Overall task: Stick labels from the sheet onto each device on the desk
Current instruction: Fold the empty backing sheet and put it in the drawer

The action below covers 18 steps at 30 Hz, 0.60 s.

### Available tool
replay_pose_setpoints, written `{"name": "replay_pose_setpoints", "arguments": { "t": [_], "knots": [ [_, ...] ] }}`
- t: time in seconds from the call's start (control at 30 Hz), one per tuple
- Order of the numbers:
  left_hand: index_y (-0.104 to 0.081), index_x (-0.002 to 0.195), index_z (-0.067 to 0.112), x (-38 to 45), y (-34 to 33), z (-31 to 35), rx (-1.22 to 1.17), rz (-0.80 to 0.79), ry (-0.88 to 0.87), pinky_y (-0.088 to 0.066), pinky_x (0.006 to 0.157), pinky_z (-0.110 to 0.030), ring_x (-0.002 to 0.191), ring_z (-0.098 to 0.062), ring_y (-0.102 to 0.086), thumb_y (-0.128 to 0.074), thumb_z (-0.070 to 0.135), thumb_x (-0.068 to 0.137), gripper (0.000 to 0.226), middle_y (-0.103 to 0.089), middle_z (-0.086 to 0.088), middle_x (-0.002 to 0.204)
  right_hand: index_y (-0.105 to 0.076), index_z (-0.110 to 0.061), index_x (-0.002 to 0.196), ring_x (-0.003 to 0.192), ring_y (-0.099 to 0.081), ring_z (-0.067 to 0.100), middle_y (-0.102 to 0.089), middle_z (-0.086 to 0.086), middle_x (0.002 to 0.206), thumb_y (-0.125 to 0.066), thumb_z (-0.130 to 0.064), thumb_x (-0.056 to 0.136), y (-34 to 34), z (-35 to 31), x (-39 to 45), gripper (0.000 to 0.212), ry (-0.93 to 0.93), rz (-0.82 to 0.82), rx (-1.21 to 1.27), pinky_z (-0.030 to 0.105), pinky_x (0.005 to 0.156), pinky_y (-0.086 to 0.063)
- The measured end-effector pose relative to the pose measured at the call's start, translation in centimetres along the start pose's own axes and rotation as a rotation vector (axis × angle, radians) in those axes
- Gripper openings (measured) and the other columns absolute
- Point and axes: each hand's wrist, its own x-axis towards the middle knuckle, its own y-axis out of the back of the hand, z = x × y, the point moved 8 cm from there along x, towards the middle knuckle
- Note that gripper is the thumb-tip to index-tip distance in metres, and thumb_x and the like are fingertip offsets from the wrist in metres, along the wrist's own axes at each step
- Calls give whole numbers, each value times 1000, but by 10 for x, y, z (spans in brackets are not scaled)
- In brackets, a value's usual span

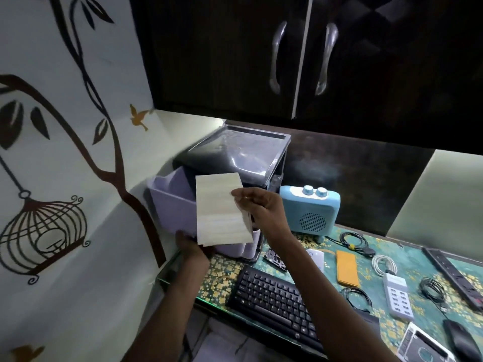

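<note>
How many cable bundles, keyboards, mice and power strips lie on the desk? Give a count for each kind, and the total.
Cable bundles: 4 (black, white, black, black)
Keyboards: 1
Mice: 1
Power strips: 2 (white, black)
Total: 8

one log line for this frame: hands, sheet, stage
left hand: holds label sheet at bottom | right hand: fingers pinch sheet's right edge | sheet: raised before printer | stage: peeling, no label visible on devices

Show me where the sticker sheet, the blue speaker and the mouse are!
sticker sheet (pixel 220 210): head view, middle of the sheet.
blue speaker (pixel 312 220): head view, its round grille.
mouse (pixel 461 340): head view, its black top.
</note>
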Motion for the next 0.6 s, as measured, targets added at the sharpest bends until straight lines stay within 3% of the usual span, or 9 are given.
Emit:
{"name": "replay_pose_setpoints", "arguments": {
  "t": [0.1,0.13,0.2,0.27,0.33,0.37,0.5,0.53,0.6],
  "knots": [
    [-57,138,19,-13,27,10,-64,154,-86,-49,78,-33,100,-31,-60,-28,49,103,54,-64,-13,129,-81,-2,86,64,-61,19,-68,9,70,-78,-13,86,-23,17,20,11,-174,16,-129,31,62,-52],
    [-59,133,19,-16,35,13,-83,181,-100,-47,79,-33,99,-29,-59,-27,49,104,52,-66,-12,119,-78,2,80,64,-62,22,-66,11,68,-77,-13,85,-27,29,26,16,-260,23,-137,36,65,-55],
    [-62,112,22,-20,47,20,-100,201,-145,-46,67,-29,82,-25,-57,-27,50,105,45,-64,-6,94,-68,1,68,62,-64,25,-60,13,66,-74,-14,86,-41,44,36,24,-357,39,-121,45,74,-61],
    [-62,97,23,-22,52,25,-99,232,-166,-40,53,-24,65,-20,-51,-33,49,104,40,-56,-2,80,-65,-9,69,70,-65,25,-60,6,70,-72,-27,83,-51,41,48,23,-284,28,-313,45,78,-60],
    [-65,109,17,-25,50,33,-36,250,-204,-40,48,-21,61,-20,-51,-45,48,100,39,-57,-3,77,-72,-9,98,94,-67,26,-69,6,94,-67,-34,86,-58,25,48,28,-194,-1,-513,40,86,-55],
    [-64,119,15,-28,46,36,-25,249,-203,-44,51,-23,65,-22,-55,-51,49,96,43,-61,-4,81,-73,-9,104,97,-68,26,-73,7,98,-65,-32,89,-58,17,46,28,-137,5,-555,35,85,-53],
    [-65,120,15,-21,29,34,252,213,-162,-57,90,-50,98,-34,-67,-64,72,69,76,-69,-13,113,-70,-5,74,63,-74,12,-73,6,62,-58,-23,89,-26,-4,30,27,74,226,-502,41,67,-62],
    [-66,117,13,-19,22,31,301,196,-169,-57,92,-53,98,-33,-68,-67,75,62,82,-69,-12,113,-69,-8,71,59,-73,11,-72,3,59,-58,-25,89,-16,-5,26,27,92,277,-468,42,66,-63],
    [-66,111,15,13,9,21,353,173,-197,-61,79,-56,90,-35,-71,-73,67,61,72,-72,-11,108,-65,-13,68,56,-72,17,-69,2,56,-58,-32,89,4,-6,22,29,114,368,-456,45,64,-62]
  ]
}}
